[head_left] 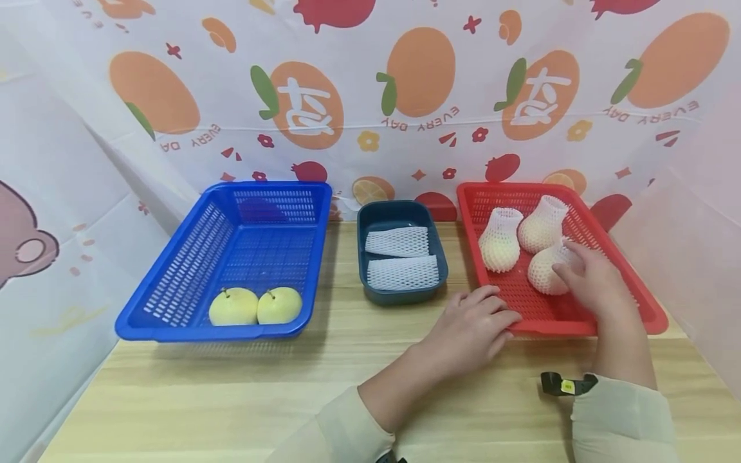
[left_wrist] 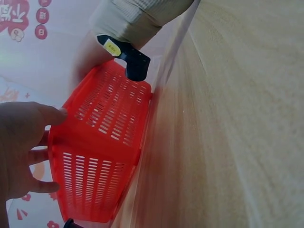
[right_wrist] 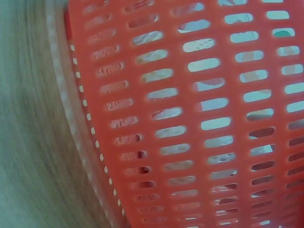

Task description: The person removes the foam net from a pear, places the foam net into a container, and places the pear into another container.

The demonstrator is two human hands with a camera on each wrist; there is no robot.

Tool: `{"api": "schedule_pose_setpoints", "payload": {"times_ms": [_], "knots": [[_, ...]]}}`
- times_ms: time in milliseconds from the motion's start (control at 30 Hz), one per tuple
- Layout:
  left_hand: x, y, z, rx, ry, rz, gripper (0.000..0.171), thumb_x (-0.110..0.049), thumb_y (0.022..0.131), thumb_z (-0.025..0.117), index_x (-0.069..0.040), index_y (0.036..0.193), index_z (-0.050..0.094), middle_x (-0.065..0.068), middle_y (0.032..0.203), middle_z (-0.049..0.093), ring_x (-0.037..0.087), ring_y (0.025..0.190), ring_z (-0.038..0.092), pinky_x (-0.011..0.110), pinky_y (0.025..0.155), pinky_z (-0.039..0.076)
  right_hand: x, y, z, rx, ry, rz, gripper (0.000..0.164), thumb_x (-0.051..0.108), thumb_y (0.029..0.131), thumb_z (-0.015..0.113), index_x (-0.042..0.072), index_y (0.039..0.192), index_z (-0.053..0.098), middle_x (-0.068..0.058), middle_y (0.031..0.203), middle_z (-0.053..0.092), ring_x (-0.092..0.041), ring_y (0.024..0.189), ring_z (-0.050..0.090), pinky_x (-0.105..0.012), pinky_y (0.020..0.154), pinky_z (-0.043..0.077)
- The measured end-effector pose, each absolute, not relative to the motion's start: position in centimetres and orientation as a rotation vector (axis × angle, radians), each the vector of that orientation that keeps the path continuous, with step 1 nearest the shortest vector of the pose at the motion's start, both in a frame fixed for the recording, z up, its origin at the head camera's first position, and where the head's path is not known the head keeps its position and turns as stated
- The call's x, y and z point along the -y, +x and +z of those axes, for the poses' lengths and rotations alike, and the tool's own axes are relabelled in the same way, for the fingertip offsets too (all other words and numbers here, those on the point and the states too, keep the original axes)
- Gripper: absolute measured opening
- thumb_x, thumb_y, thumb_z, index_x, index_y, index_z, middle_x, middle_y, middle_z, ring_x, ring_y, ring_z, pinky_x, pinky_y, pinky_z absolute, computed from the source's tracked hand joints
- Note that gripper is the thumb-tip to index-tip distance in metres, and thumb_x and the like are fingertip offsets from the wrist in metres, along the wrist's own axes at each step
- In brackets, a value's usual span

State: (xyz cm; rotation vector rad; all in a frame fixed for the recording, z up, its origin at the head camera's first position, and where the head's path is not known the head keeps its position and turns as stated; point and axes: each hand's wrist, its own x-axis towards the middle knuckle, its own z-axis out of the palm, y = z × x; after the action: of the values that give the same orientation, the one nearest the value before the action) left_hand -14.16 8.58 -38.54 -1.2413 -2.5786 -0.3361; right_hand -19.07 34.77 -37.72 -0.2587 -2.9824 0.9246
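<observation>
My right hand is at a pear in a white foam net, thumb and forefinger round its upper side, inside the red basket. Behind it, two more pears in foam nets, one at the left and one at the back, stand with the nets' loose ends up. My left hand grips the rim at the basket's front left corner; in the left wrist view that hand has its fingers over the red rim. The right wrist view shows mostly the basket's slotted wall, with the hand hidden.
At the left a blue basket holds two bare yellow pears along its front. Between the baskets stands a dark green tray with two flat white foam nets. Everything stands on a wooden table before a fruit-print cloth.
</observation>
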Motion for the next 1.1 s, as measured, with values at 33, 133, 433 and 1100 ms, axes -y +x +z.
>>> {"api": "schedule_pose_setpoints", "payload": {"times_ms": [33, 133, 433, 1100], "knots": [[-8.5, -14.1, -38.5, 2.583, -1.243, -0.335, 0.031, -0.038, 0.092, 0.056, -0.033, 0.122, 0.060, -0.013, 0.117, 0.058, 0.012, 0.129, 0.036, 0.043, 0.100, 0.039, -34.8, -19.1, -37.8, 2.976, -0.266, 0.916, 0.077, 0.050, 0.089, 0.055, 0.019, 0.151, 0.021, -0.026, 0.141, 0.036, -0.049, 0.119, 0.037, -0.068, 0.085, 0.041], [-8.4, -14.1, -38.4, 2.598, -1.250, -0.330, 0.032, -0.038, 0.092, 0.056, -0.033, 0.124, 0.059, -0.013, 0.119, 0.058, 0.012, 0.130, 0.035, 0.044, 0.100, 0.038, -34.7, -18.9, -37.8, 2.940, -0.324, 0.891, 0.071, 0.047, 0.090, 0.055, 0.012, 0.147, 0.030, -0.026, 0.132, 0.044, -0.046, 0.112, 0.043, -0.064, 0.084, 0.045], [-8.4, -14.0, -38.3, 2.621, -1.257, -0.311, 0.034, -0.040, 0.092, 0.056, -0.034, 0.126, 0.057, -0.013, 0.123, 0.056, 0.012, 0.133, 0.033, 0.045, 0.102, 0.036, -34.7, -18.5, -37.3, 2.911, -0.443, 0.883, 0.065, 0.048, 0.089, 0.057, 0.005, 0.136, 0.047, -0.026, 0.126, 0.051, -0.044, 0.110, 0.046, -0.056, 0.087, 0.048], [-4.5, -13.5, -38.0, 2.591, -1.283, -0.663, 0.048, -0.037, 0.092, 0.058, -0.023, 0.136, 0.049, -0.002, 0.150, 0.036, 0.013, 0.140, 0.027, 0.035, 0.112, 0.029, -30.7, -15.0, -32.5, 2.509, -0.292, 0.919, 0.049, 0.051, 0.085, 0.060, 0.017, 0.121, 0.062, -0.001, 0.099, 0.061, -0.014, 0.087, 0.052, -0.007, 0.054, 0.042]]}}
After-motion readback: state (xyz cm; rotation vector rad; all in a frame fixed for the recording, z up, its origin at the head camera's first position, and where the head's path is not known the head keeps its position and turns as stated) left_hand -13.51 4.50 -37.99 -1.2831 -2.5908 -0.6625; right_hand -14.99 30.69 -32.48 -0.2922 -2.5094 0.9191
